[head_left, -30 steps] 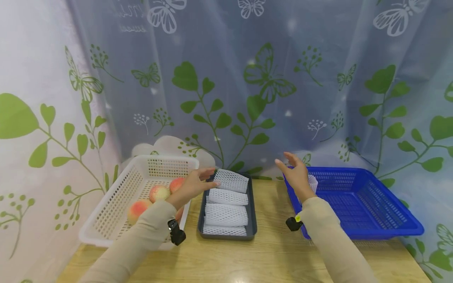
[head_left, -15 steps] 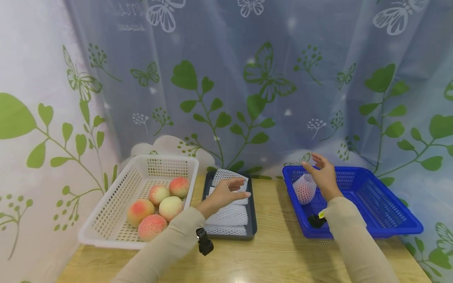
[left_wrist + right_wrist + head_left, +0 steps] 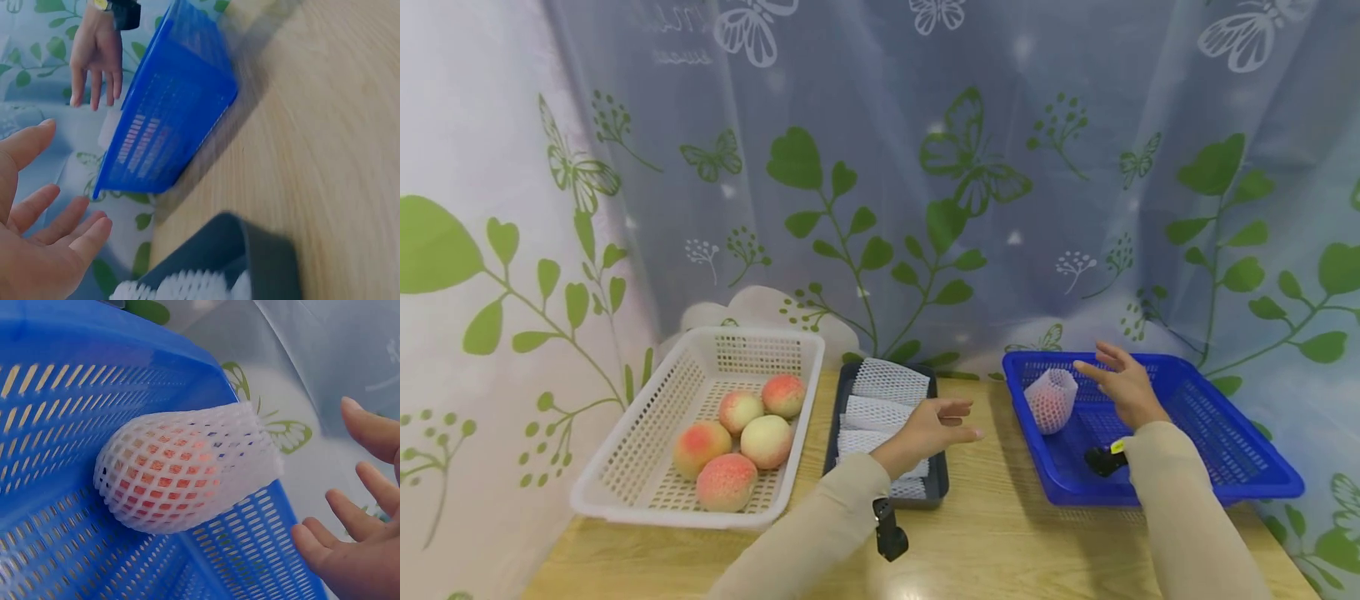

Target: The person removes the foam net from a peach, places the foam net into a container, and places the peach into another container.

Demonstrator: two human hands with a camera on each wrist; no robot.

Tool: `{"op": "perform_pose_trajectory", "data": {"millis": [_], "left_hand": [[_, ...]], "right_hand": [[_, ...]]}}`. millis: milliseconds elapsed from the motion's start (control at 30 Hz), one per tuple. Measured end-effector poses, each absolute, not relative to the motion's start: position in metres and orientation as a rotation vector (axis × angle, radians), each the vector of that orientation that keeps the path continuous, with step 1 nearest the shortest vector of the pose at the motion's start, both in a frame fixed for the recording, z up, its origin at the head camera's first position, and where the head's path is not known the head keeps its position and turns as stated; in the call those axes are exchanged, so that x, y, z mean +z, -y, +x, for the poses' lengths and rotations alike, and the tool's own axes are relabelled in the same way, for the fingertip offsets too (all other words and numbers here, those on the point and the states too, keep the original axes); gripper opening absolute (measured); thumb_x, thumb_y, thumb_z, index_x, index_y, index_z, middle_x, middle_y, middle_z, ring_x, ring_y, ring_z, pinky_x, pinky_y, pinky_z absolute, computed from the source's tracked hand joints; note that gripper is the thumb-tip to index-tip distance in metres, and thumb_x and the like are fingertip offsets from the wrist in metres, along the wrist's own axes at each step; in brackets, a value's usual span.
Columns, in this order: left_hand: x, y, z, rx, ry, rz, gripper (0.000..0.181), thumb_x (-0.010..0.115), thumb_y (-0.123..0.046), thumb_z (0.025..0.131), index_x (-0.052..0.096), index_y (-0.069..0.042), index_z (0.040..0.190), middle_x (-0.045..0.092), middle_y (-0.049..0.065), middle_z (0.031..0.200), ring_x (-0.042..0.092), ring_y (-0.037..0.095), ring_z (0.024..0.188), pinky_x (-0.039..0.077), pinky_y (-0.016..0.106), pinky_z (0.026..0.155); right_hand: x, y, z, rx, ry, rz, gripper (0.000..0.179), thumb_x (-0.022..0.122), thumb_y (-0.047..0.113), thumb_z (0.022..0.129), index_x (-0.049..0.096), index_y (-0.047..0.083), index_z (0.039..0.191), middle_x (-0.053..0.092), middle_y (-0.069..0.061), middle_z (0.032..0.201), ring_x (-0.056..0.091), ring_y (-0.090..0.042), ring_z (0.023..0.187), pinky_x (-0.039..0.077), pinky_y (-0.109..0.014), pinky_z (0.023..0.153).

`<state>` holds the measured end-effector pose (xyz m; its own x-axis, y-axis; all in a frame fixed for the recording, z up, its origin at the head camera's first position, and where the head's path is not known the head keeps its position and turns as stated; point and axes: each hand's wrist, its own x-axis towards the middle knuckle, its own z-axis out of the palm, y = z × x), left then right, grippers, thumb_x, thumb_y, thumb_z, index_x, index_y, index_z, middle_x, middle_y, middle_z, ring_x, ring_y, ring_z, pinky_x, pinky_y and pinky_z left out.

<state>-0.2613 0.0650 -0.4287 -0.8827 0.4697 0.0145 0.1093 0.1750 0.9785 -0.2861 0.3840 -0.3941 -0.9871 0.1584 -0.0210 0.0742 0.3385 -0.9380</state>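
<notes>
In the head view my left hand (image 3: 928, 429) hovers over the right side of a dark grey tray (image 3: 942, 492), fingers extended and nothing held. White foam net sleeves (image 3: 891, 382) lie stacked down that tray, partly covered by the hand. Above the blue basket (image 3: 1165, 492) is my right hand (image 3: 1126, 387), its fingers loosely spread with nothing in them. A peach in a white foam net (image 3: 165, 472) leans in the basket's left corner, and in the right wrist view a gap separates it from the fingertips. The net's loose end sticks out past the fruit.
On the left stands a white basket (image 3: 625, 500) with several bare peaches (image 3: 727, 482) in it. All three containers sit on a wooden table (image 3: 985, 542). A patterned curtain (image 3: 880, 167) hangs right behind them.
Both hands have moved right: the left from the white basket's edge across the tray, the right from the blue basket's left rim to over its inside. The netted peach has come into full view.
</notes>
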Motion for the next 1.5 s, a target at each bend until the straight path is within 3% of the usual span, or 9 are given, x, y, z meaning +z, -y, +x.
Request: {"op": "perform_pose_trajectory", "data": {"millis": [200,433,733,1100,1367,1500], "left_hand": [[-0.441,-0.091,-0.252,1.836,-2.073,0.481,0.052,0.076,-0.018,0.083,0.059,-0.011,0.131,0.06,0.011,0.128,0.056,0.028,0.118,0.051,0.038,0.092],[-0.457,-0.116,-0.238,1.97,-1.985,0.404,0.048,0.077,-0.012,0.08,0.062,-0.007,0.125,0.066,0.005,0.116,0.06,0.023,0.111,0.052,0.033,0.088],[-0.465,-0.14,-0.228,2.037,-1.882,0.315,0.045,0.076,-0.009,0.081,0.062,-0.001,0.123,0.067,0.014,0.116,0.063,0.022,0.107,0.052,0.036,0.09],[-0.466,-0.16,-0.218,2.142,-1.802,0.208,0.032,0.074,0.0,0.08,0.066,0.004,0.111,0.071,0.009,0.098,0.067,0.016,0.089,0.056,0.03,0.08],[-0.466,-0.167,-0.217,2.229,-1.731,0.166,0.028,0.07,0.008,0.08,0.065,0.008,0.107,0.07,0.01,0.087,0.066,0.015,0.077,0.057,0.041,0.078],[-0.468,-0.172,-0.218,2.248,-1.718,0.148,0.027,0.07,0.009,0.079,0.065,0.008,0.106,0.07,0.011,0.086,0.066,0.015,0.075,0.058,0.041,0.078]], "right_hand": [[-0.407,-0.393,-0.29,2.129,2.376,-0.339,0.09,0.063,0.03,0.094,-0.002,0.012,0.155,-0.006,-0.015,0.16,0.0,-0.036,0.145,0.012,-0.049,0.118],[-0.429,-0.39,-0.296,2.219,2.444,-0.282,0.084,0.055,0.03,0.098,-0.005,0.011,0.154,-0.008,-0.02,0.158,-0.002,-0.038,0.145,0.009,-0.056,0.116],[-0.453,-0.379,-0.301,2.123,2.677,-0.176,0.081,0.055,0.015,0.095,-0.002,-0.006,0.15,0.007,-0.034,0.152,0.007,-0.048,0.141,0.016,-0.066,0.11],[-0.463,-0.372,-0.304,1.93,2.755,-0.144,0.076,0.058,0.008,0.089,0.011,-0.015,0.143,0.024,-0.04,0.142,0.026,-0.052,0.133,0.027,-0.065,0.106],[-0.461,-0.369,-0.304,1.939,2.779,-0.141,0.076,0.058,0.004,0.088,0.008,-0.014,0.143,0.022,-0.039,0.142,0.025,-0.053,0.133,0.027,-0.065,0.106],[-0.462,-0.371,-0.305,1.934,2.791,-0.14,0.076,0.057,0.002,0.087,0.007,-0.014,0.142,0.021,-0.041,0.141,0.025,-0.054,0.132,0.028,-0.066,0.104]]}}
